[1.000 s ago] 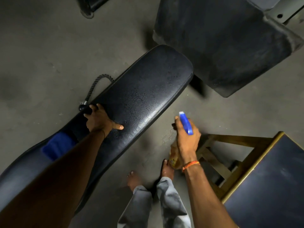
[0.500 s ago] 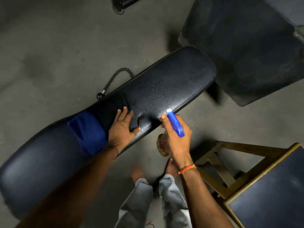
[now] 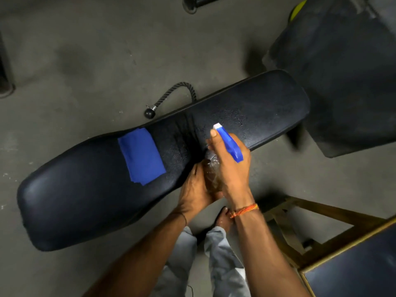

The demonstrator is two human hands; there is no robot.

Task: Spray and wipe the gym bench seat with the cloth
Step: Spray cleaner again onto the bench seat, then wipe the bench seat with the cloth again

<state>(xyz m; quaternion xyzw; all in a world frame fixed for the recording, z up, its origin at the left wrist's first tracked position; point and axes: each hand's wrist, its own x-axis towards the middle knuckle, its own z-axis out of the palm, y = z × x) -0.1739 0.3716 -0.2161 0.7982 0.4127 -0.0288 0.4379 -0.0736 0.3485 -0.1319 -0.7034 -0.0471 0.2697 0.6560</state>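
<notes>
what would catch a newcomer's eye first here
The bright blue cloth lying flat on the middle of the black bench seat stands out most. Next comes the spray bottle with its blue head, gripped by the right hand and cupped by the left hand above the seat's near edge.

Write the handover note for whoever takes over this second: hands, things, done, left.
Right hand grips the spray bottle by its blue head, nozzle aimed at the bench seat.
Left hand holds the bottle's clear body from below.
Blue cloth lies flat mid-seat, in neither hand.
Done: droplets show on the seat near the nozzle.
Left: spray the rest if needed, put the bottle down, wipe the seat with the cloth.
</notes>
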